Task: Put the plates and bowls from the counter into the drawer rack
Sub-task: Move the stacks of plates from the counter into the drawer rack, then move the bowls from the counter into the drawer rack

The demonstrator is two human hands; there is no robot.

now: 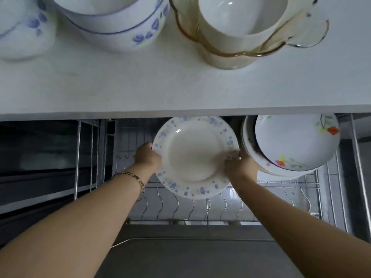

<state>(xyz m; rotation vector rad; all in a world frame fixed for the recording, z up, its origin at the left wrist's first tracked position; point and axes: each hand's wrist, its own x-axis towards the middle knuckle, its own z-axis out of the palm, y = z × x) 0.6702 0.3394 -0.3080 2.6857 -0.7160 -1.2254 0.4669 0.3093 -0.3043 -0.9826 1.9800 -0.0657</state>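
A white plate with a blue flower rim hangs tilted over the wire drawer rack below the counter. My left hand grips its left edge and my right hand grips its right edge. To the right, a plate with red and yellow flowers stands in the rack in front of other plates. On the white counter sit stacked blue-flowered bowls, another blue-flowered bowl at the left, and a white bowl inside an amber glass bowl.
The rack's upright wire frame stands at the left and more frame wire at the right. The counter's front edge overhangs the back of the drawer. Wavy wire slots run along the rack's near side below the held plate.
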